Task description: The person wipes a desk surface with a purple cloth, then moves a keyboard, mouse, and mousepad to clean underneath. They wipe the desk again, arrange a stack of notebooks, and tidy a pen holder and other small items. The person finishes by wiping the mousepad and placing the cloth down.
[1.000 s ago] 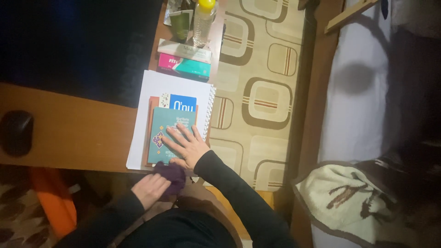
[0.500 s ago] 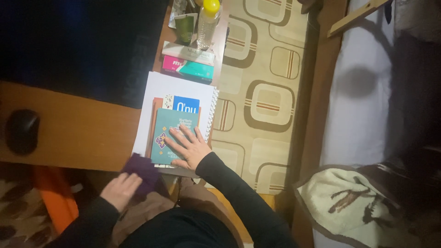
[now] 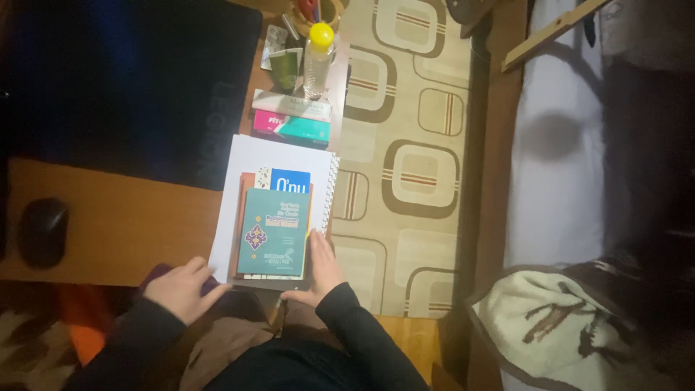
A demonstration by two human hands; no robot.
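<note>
A teal book (image 3: 274, 232) lies on top of a stack with a blue and white book (image 3: 289, 179) and a brown book under it. The stack rests on a white spiral notebook (image 3: 279, 148) at the edge of the wooden desk (image 3: 123, 217). My right hand (image 3: 322, 269) grips the stack's near right corner, thumb against the teal book's edge. My left hand (image 3: 181, 287) sits at the notebook's near left corner, closed over a purple cloth (image 3: 154, 274) that peeks out beneath it.
A black mouse (image 3: 42, 232) lies at the desk's left. A dark desk mat (image 3: 130, 87) covers the far part. Beyond the notebook are pink and teal boxes (image 3: 293, 124) and a yellow-capped bottle (image 3: 317, 58). Patterned carpet (image 3: 416, 166) lies right, with a bed (image 3: 565, 145) and towel (image 3: 550, 326) beyond.
My right hand slid off the top of the teal book to the stack's near right corner. My left hand with the purple cloth moved up to the notebook's near left corner.
</note>
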